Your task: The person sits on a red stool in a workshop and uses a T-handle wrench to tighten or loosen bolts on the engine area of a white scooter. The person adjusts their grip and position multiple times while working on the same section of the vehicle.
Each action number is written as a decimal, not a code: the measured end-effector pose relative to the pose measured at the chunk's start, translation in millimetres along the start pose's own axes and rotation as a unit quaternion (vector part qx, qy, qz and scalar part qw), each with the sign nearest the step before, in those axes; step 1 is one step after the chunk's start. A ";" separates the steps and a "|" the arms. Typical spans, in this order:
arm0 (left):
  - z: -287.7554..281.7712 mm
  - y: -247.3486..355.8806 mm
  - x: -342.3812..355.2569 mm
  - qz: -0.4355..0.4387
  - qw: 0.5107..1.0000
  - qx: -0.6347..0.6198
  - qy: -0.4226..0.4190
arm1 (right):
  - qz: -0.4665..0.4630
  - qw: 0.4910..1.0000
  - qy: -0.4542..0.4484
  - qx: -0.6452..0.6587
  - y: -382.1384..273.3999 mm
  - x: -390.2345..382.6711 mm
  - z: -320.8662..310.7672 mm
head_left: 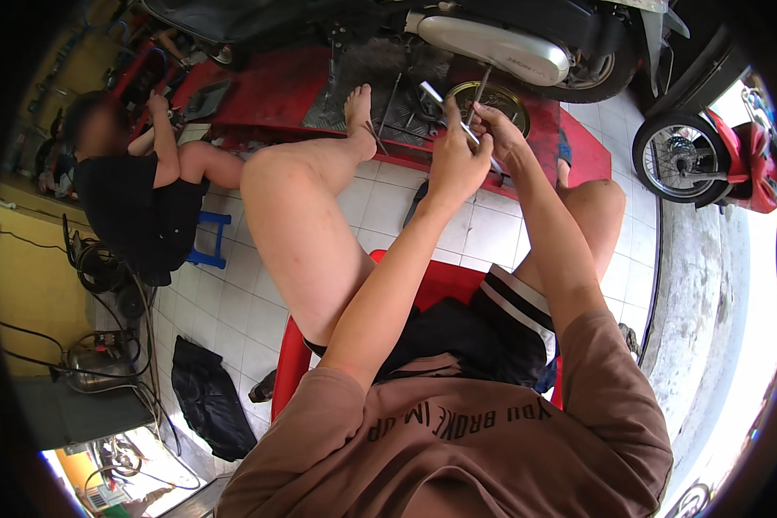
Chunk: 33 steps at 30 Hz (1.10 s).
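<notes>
Left hand, upper centre of frame: fingers curled closed around a slim pale bar, which runs obliquely through the grip, its upper end standing out beyond the fingers at upper left and its lower end emerging toward lower right. Right hand, just beside it: thumb and fingers drawn together on a thin dark rod, its shaft projecting upward from the pinch. Whether bar and rod touch cannot be told; the fingers overlap them. Materials: bar smooth and light, apparently metal; rod straight and narrow; behind the hands, a round gold-coloured tray with a raised rim, on a red platform that carries ridged metal plate and long thin tools at top centre. Above the tray, a motorcycle's smooth, rounded silver cover. Edges: the platform's near edge crosses below the hands, its angled corner at right of centre; white floor tiles show between the person's knees, under the forearms. The motorcycle bounds the space above; a co-worker sits well apart at left.
</notes>
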State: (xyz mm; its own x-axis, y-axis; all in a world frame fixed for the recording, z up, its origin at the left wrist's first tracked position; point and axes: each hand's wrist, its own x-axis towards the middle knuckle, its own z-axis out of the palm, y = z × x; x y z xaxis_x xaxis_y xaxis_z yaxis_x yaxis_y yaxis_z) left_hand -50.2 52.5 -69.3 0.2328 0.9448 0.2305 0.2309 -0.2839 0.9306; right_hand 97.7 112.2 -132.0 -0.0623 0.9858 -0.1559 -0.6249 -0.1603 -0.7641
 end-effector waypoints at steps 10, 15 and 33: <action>4.2 -4.1 1.8 -0.022 0.998 0.059 -0.026 | 0.014 0.993 -0.097 0.064 0.7 9.5 -15.2; 8.7 -17.9 -9.2 0.010 0.984 0.058 -0.171 | -0.003 0.999 -0.039 0.025 8.0 12.7 -14.4; -3.3 -22.6 -5.7 -0.075 0.976 0.168 -0.119 | 0.001 0.997 -0.034 0.063 -0.4 2.0 -5.5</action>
State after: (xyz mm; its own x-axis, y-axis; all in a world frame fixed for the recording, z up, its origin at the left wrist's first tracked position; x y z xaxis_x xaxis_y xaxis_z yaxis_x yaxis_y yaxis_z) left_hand -59.9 54.1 -90.7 0.3755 0.9268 -0.0108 0.5670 -0.2205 0.7937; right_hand 102.0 114.0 -135.5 -0.1130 0.9874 -0.1110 -0.7178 -0.1584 -0.6780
